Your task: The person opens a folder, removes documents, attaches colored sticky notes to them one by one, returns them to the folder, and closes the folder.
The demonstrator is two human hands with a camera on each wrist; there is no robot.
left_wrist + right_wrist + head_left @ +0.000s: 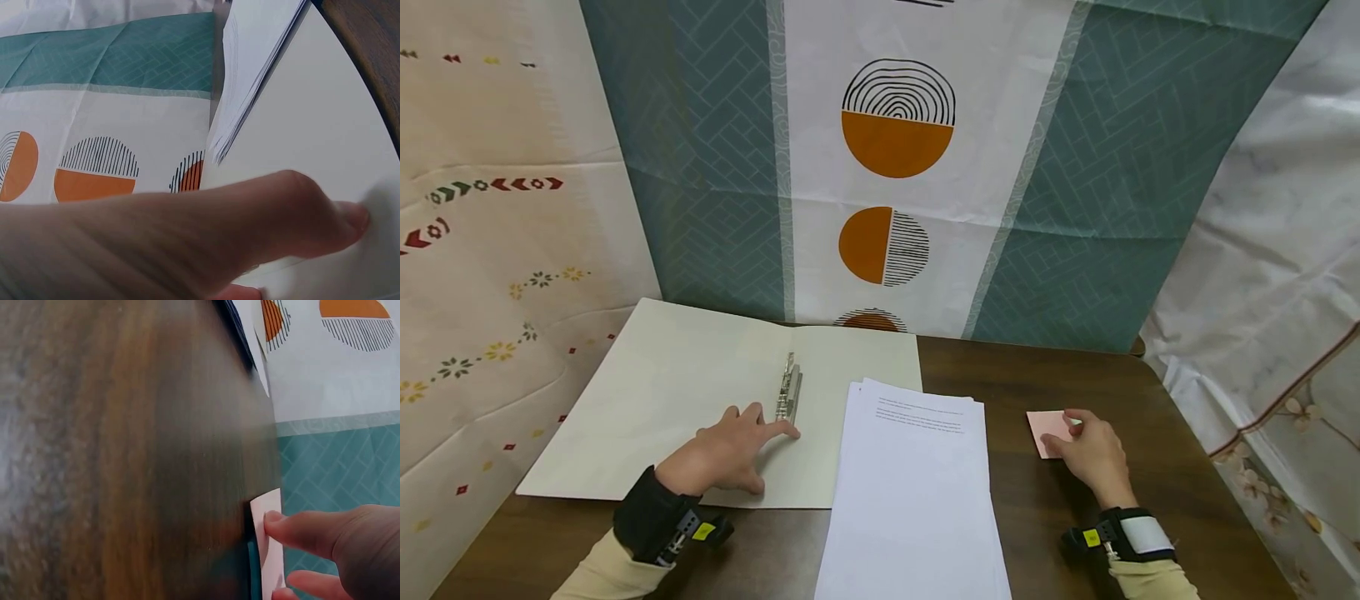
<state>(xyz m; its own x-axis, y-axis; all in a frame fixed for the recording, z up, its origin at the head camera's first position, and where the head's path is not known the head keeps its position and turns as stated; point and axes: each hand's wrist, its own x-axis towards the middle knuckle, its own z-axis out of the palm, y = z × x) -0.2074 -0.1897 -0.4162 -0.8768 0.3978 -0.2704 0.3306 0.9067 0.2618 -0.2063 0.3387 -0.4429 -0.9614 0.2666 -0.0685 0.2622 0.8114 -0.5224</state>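
Note:
A pale open folder (685, 375) lies at left with a metal clip (789, 392) along its fold. My left hand (730, 448) rests on the folder with fingers spread, one fingertip at the clip's lower end. In the left wrist view, a bent finger (312, 215) crosses the pale sheet. At the right, my right hand (1092, 454) pinches a pink sticky note pad (1047, 429) between thumb and fingers. The right wrist view has the thumb (306, 531) flat on the pad's pink face (270, 550), with fingertips at its lower part.
A stack of white printed sheets (917, 492) overlaps the folder's right side and lies between the hands. Brown wooden table (1022, 375) shows around them. A patterned cloth (895, 192) hangs behind the table, with light floral cloths at both sides.

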